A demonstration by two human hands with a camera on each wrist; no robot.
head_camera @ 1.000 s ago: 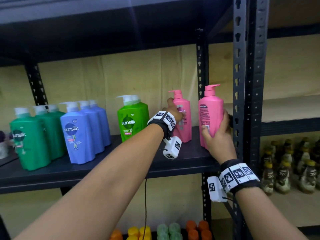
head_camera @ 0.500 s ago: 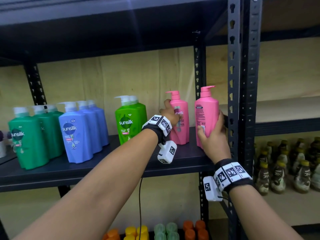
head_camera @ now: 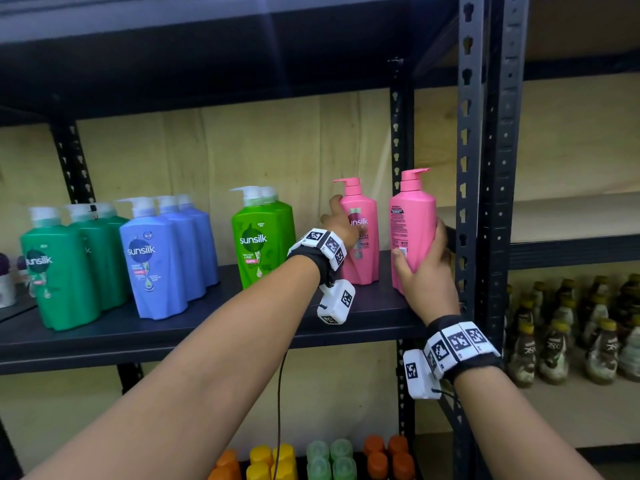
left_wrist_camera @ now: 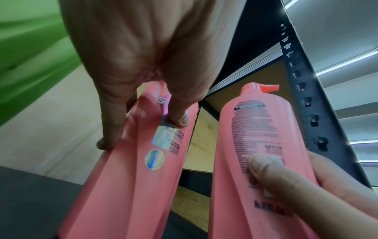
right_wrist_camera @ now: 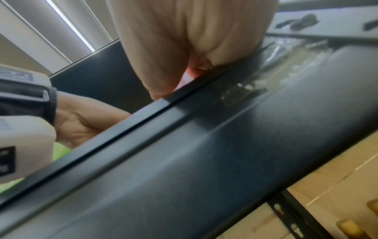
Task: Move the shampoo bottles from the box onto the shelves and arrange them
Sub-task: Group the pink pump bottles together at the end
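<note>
Two pink shampoo bottles stand upright at the right end of the dark shelf. My left hand grips the left pink bottle from its left side, front label facing me. In the left wrist view my left hand has its thumb on the label of this left pink bottle and a finger on the edge. My right hand grips the right pink bottle, back label towards me, thumb in front. This hand hides the bottle's base. The right wrist view shows mostly the shelf's front edge.
Further left on the shelf stand light green bottles, blue bottles and dark green bottles. A black upright post rises just right of the right pink bottle. Coloured caps fill the shelf below. Brown bottles stand on the neighbouring rack.
Both hands keep the same hold on the pink bottles. The view has drifted, so the shelf and bottles sit slightly further left; the bottles themselves have barely moved.
</note>
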